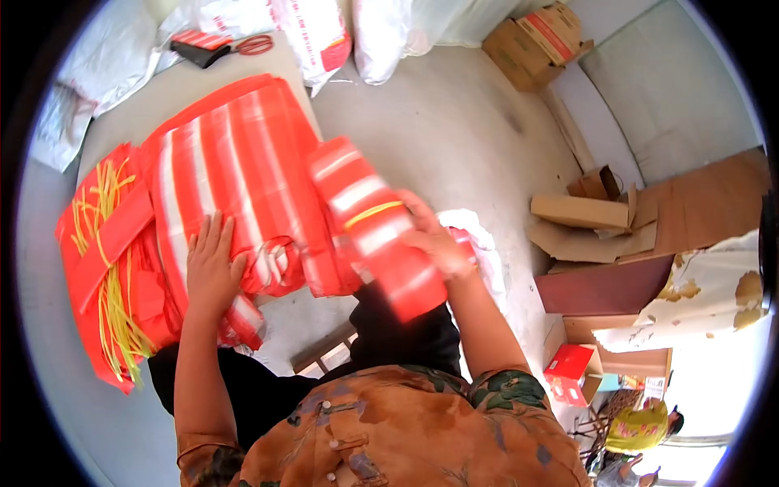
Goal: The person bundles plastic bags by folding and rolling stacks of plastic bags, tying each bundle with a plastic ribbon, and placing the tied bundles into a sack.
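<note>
A thick stack of red-and-white striped plastic bags (235, 154) covers most of the table. My left hand (213, 264) lies on its near part, fingers stretched out and holding nothing. In my right hand (434, 235) is a folded bundle of striped plastic bags (357, 183) with a yellow tie (373, 214) around its middle. This bundle is tilted off the stack's right side and slightly blurred. Left of the stack, many loose yellow ties (122, 325) lie across red plastic sheets (85, 280). A rolled striped end (272, 268) shows near my left fingers.
Red-handled scissors (254, 45) and a black-and-red object (201, 49) lie on the table's far end. White sacks (308, 36) stand beyond. Cardboard boxes (535, 45) and flattened cardboard (698, 203) are at right. Another person (637, 426) sits far off, lower right.
</note>
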